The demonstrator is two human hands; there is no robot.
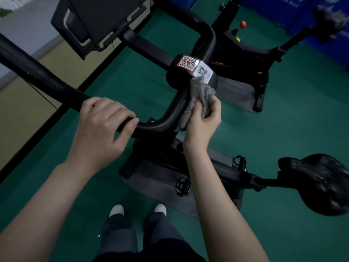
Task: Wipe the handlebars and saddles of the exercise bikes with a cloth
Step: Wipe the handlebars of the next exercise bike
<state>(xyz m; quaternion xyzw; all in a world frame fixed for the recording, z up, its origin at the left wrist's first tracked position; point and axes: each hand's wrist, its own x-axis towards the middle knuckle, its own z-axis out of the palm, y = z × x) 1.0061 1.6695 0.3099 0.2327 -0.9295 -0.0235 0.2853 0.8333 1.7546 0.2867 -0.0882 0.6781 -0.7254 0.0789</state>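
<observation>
Left hand (105, 125) is wrapped over the near black handlebar (56, 86), fingers curled round the tube just before its bend, thumb tucked beneath. Right hand (204, 121) has the grey fluffy cloth (198, 95) bunched in its fingers and pressed against the curving part of the bar, right below the centre clamp, where 2 QR-code stickers (194, 66) sit side by side, 1 red-bordered and 1 white. The cloth's top edge touches the clamp under the white sticker. Beyond the bar, a dark console screen (98, 19) tilts up at the top of the view. Down at the right, this bike's black saddle (321, 182) juts out on its post, well apart from both hands. 2 pedals (182, 186) show below, over a grey mat (160, 182) on the green floor (283, 129). A second bike (245, 53) stands behind, its red knob (242, 24) visible. 2 white shoes (117, 209) peek out at the bottom.
</observation>
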